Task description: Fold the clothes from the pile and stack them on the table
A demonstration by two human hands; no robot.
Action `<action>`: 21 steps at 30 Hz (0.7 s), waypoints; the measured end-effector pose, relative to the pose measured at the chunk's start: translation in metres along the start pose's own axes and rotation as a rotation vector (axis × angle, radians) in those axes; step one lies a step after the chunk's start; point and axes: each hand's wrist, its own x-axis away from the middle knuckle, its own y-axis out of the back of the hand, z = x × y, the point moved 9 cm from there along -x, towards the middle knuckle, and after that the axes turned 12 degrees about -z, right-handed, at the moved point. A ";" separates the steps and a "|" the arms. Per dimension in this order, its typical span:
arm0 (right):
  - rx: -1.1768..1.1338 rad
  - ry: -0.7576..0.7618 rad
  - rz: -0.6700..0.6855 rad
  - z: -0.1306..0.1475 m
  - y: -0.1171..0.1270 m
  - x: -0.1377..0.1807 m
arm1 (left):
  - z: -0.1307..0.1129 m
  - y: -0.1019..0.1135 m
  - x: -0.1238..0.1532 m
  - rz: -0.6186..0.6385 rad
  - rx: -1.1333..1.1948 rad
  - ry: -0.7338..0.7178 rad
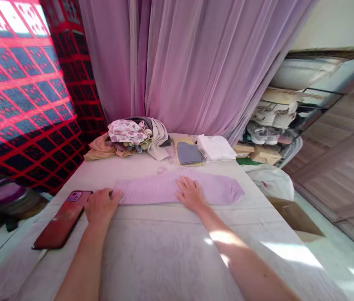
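A long lilac knitted cloth [155, 189] lies folded flat across the white table [152, 246]. My left hand [101, 206] rests at its left end, fingers curled over the edge of the fabric. My right hand [190, 194] lies flat on the middle of the cloth with fingers spread. A red phone [64, 218] lies face up just left of my left hand.
A heap of crumpled clothes [129, 138] sits at the table's far left. Folded grey cloth on a yellow one [188, 153] and a white stack [216, 146] lie beyond. Purple curtains [189, 62] hang behind. Shelves [277, 121] and a cardboard box [294, 217] stand right.
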 end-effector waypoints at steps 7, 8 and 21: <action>0.006 0.000 0.015 0.002 0.004 0.000 | -0.010 0.002 0.001 -0.036 0.227 0.077; 0.007 0.000 0.011 0.002 0.005 0.000 | -0.008 0.004 0.000 -0.053 0.259 0.107; -0.014 -0.010 0.033 0.002 0.006 -0.001 | 0.011 -0.002 -0.008 -0.122 0.284 0.177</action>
